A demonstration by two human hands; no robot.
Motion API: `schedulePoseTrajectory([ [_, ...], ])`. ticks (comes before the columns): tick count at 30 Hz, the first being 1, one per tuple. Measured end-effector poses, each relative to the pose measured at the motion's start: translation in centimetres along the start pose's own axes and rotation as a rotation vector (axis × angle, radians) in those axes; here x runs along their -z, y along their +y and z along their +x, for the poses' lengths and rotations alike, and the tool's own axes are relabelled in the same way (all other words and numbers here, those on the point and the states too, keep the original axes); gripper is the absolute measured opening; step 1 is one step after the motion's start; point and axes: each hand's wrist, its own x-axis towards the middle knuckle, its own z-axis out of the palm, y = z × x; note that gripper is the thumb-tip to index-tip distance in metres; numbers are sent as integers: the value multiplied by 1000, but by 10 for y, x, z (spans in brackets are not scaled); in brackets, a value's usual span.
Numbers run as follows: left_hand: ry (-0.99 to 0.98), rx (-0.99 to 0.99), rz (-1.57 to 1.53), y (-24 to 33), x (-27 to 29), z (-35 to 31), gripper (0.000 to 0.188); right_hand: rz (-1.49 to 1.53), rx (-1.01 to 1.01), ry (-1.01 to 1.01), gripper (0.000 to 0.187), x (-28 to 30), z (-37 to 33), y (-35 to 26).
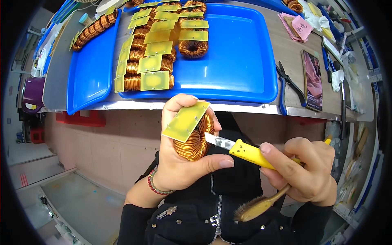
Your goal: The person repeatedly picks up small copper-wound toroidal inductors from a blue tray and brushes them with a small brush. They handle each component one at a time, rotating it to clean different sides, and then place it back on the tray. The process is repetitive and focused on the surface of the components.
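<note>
My left hand [173,169] is closed around a ring-shaped coil [191,150] wound with copper wire. A small yellow-green board [187,121] sits against the coil's upper left side, tilted. In my right hand [316,173] is a yellow utility knife [250,154], its blade out and pointing left. The blade's tip reaches the windings beside the coil's hole; whether it touches them I cannot tell. A wooden brush [255,209] with dark bristles hangs below the same hand, its handle tucked under the curled fingers.
Beyond my hands, a large blue tray [237,96] on the bench holds rows of similar coils with boards [157,80]. Another blue tray [92,79] stands left with a row of coils. Pliers [292,83], a phone [312,79] and pink papers [296,27] lie right.
</note>
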Motion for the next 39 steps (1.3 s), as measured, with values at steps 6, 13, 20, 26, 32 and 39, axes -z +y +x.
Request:
schedulePoseTrajectory([
  [6,42,-17,17,-1,1,-4,91,-35,43,-31,36,-1,7,-3],
  [13,41,-55,63,-1,2,-5,89,-26,-3,-119,39,5,10,-10],
  [20,52,-122,228,-5,5,-5,85,-49,-65,-163,40,10,16,-21],
  [26,137,-95,76,-4,13,-6,84,-160,-301,12,32,20,10,-25],
  [32,76,18,-346,-10,15,-7,85,-245,-658,255,22,-17,3,70],
  [39,127,163,-575,4,11,-7,77,-451,-654,321,39,-52,11,110],
])
